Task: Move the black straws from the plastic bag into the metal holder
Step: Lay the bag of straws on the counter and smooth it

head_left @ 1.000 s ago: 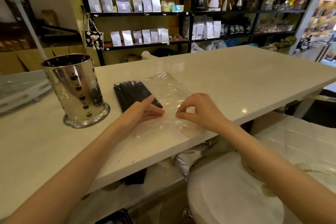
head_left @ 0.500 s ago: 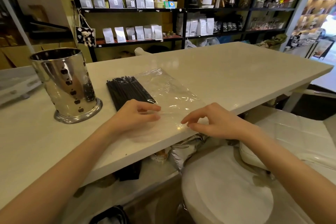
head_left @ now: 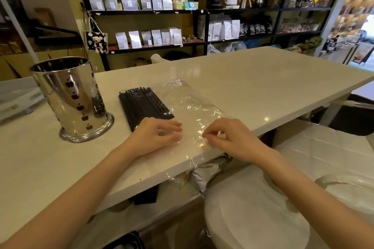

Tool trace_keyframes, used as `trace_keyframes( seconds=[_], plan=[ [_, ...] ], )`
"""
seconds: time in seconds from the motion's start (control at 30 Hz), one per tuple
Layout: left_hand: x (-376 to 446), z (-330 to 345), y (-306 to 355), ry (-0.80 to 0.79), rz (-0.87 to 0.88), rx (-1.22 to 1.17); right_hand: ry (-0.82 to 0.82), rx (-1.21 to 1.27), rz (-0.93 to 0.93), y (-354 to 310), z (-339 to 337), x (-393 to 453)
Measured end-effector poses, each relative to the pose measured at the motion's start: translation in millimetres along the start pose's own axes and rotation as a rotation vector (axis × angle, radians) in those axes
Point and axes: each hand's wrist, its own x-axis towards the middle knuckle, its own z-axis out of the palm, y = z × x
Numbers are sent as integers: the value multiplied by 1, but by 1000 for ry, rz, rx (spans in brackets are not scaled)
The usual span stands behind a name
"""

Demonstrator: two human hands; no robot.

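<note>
A bundle of black straws [head_left: 144, 105] lies inside a clear plastic bag [head_left: 194, 111] flat on the white counter [head_left: 263, 85]. The shiny metal holder [head_left: 73, 97] stands upright to the left of the bag, with dark cut-out holes in its wall. My left hand [head_left: 155, 135] rests on the bag at the near end of the straws, fingers loosely curled. My right hand [head_left: 228, 137] is at the bag's near edge by the counter's rim, thumb and fingertips pinched together at the plastic.
Black shelves [head_left: 202, 12] with silver and white pouches and kettles fill the wall behind the counter. A white padded seat [head_left: 323, 155] and a round white surface [head_left: 257, 214] lie below the counter's near edge. A foil pouch [head_left: 206, 174] sits under the counter.
My right hand has moved back up onto the bag's near edge and its fingers have pinched together. My left hand has stayed on the bag by the straws.
</note>
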Motion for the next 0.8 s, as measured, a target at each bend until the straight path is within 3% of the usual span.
trace_keyframes(
  seconds=[0.13,0.23,0.53,0.8],
  plan=[
    [5,-17,2,385,-39,-39,100,128,59,4,-14,34],
    [10,-32,-10,515,-175,11,156,209,140,9,-22,72],
    [16,-33,-36,450,-573,-54,-68,-12,489,36,0,165],
    [17,-28,-37,444,-571,-158,10,33,571,42,14,181]
  ],
)
